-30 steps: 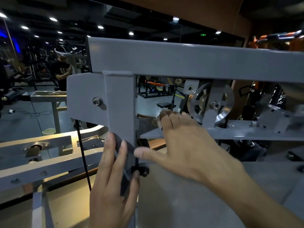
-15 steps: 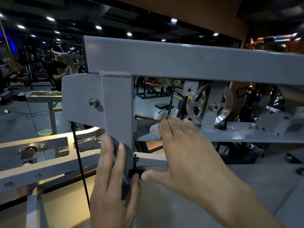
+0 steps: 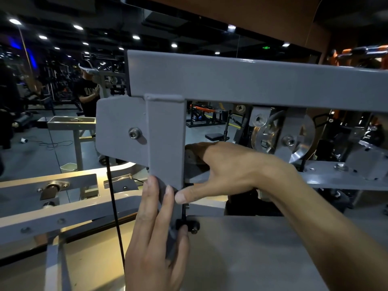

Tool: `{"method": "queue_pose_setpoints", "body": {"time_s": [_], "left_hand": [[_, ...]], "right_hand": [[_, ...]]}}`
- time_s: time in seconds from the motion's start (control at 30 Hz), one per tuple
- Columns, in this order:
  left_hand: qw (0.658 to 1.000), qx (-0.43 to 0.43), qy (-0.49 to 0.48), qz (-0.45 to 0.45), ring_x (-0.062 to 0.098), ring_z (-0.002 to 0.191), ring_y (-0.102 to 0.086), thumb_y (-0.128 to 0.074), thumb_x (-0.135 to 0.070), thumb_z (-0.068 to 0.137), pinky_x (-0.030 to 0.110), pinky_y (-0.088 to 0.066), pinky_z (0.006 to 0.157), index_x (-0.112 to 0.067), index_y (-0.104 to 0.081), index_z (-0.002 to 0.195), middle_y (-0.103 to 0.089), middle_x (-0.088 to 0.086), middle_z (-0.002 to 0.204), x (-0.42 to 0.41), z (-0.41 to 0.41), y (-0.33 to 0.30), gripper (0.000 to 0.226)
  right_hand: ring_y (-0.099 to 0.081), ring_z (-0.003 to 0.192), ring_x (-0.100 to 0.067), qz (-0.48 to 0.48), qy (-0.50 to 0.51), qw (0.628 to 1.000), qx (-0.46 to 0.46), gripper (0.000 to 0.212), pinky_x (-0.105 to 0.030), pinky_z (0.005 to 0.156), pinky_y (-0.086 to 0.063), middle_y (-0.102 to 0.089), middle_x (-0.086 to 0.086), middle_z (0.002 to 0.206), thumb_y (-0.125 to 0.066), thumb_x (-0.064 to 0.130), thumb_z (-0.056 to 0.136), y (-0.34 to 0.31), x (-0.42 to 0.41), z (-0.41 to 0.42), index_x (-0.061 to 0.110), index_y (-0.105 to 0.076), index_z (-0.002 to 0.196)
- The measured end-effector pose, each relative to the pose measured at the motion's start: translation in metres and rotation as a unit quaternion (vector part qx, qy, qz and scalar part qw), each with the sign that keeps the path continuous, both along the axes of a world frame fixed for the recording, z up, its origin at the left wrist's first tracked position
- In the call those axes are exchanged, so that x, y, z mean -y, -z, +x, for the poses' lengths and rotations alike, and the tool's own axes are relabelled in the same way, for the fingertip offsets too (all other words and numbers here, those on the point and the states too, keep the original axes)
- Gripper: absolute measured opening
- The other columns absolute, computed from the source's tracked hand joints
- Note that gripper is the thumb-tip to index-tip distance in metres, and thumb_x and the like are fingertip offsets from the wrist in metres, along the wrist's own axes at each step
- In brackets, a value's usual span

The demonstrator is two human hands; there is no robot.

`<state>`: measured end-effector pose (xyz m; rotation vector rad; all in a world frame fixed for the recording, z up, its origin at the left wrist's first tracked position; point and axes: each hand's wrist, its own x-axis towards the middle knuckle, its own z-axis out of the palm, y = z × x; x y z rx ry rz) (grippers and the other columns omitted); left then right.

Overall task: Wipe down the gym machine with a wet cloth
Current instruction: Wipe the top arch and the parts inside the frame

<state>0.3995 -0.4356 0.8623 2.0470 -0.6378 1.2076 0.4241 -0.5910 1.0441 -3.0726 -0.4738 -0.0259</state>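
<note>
Grey-painted steel gym machine frame [image 3: 241,80]: left hand [image 3: 155,244] grips its upright post [image 3: 165,139]; right hand [image 3: 228,166] reaches behind, fingers hidden. Wet cloth unseen. Advice: wipe slowly, avoiding silver pulley [image 3: 279,137].

Dim gym, small ceiling spotlights [image 3: 78,27] reflected in mirror; wide-angle bending at edges; slight softness.
</note>
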Motion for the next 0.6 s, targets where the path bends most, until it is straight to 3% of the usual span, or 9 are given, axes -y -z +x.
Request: {"method": "queue_pose_setpoints", "body": {"time_s": [0.13, 0.23, 0.3, 0.37, 0.47, 0.6], "left_hand": [[1.0, 0.005, 0.004, -0.011, 0.028, 0.153, -0.03, -0.056, -0.026, 0.09, 0.047, -0.047, 0.099, -0.011, -0.038, 0.153, -0.021, 0.006, 0.17, 0.0, 0.001, 0.0, 0.067], [1.0, 0.008, 0.003, -0.009, 0.028, 0.153, -0.03, -0.055, -0.025, 0.089, 0.046, -0.047, 0.098, -0.01, -0.041, 0.151, -0.022, 0.006, 0.17, -0.001, 0.004, 0.001, 0.065], [1.0, 0.006, 0.001, -0.004, 0.027, 0.153, -0.03, -0.054, -0.024, 0.088, 0.046, -0.047, 0.098, -0.011, -0.04, 0.152, -0.022, 0.005, 0.17, -0.003, 0.004, 0.001, 0.066], [1.0, 0.004, 0.002, -0.002, 0.028, 0.151, -0.034, -0.053, -0.023, 0.089, 0.044, -0.049, 0.096, -0.013, -0.04, 0.152, -0.024, 0.005, 0.169, -0.004, 0.004, 0.001, 0.065], [1.0, 0.004, 0.0, 0.0, 0.028, 0.145, -0.044, -0.053, -0.024, 0.091, 0.041, -0.051, 0.091, -0.015, -0.041, 0.152, -0.027, 0.004, 0.168, -0.006, 0.003, -0.002, 0.063], [1.0, 0.001, -0.002, 0.004, 0.025, 0.148, -0.042, -0.053, -0.025, 0.092, 0.043, -0.054, 0.091, -0.015, -0.041, 0.152, -0.028, 0.005, 0.168, -0.007, 0.001, -0.003, 0.062]], "right_hand": [[-0.045, 0.099, -0.012, -0.029, -0.005, 0.998, 0.056, 0.082, -0.03, 0.08, -0.041, -0.046, 0.014, 0.106, -0.058, 0.088, 0.072, 0.012, 0.005, -0.03, 0.024, -0.051, 0.123], [-0.042, 0.125, -0.014, -0.027, -0.018, 0.991, 0.131, 0.065, -0.031, 0.099, -0.039, -0.046, 0.009, 0.13, -0.048, 0.077, 0.089, 0.027, -0.002, -0.054, 0.027, -0.042, 0.13], [-0.042, 0.129, -0.016, -0.008, -0.01, 0.987, 0.157, 0.046, -0.032, 0.098, -0.039, -0.048, 0.007, 0.133, -0.039, 0.065, 0.099, 0.03, -0.007, -0.055, 0.027, -0.042, 0.124], [-0.049, 0.112, -0.018, 0.009, -0.003, 0.988, 0.153, 0.03, -0.034, 0.082, -0.035, -0.051, 0.006, 0.112, -0.035, 0.056, 0.104, 0.025, -0.008, -0.049, 0.027, -0.042, 0.102], [-0.045, 0.078, -0.017, 0.05, -0.022, 0.991, 0.122, 0.038, -0.033, 0.07, -0.03, -0.042, 0.009, 0.079, -0.037, 0.045, 0.107, 0.02, -0.001, -0.036, 0.022, -0.037, 0.077], [-0.054, 0.062, -0.004, 0.164, -0.045, 0.98, 0.104, 0.039, -0.028, 0.057, -0.038, -0.057, 0.006, 0.07, -0.043, 0.042, 0.106, 0.02, 0.013, -0.024, 0.015, -0.057, 0.08]]}}
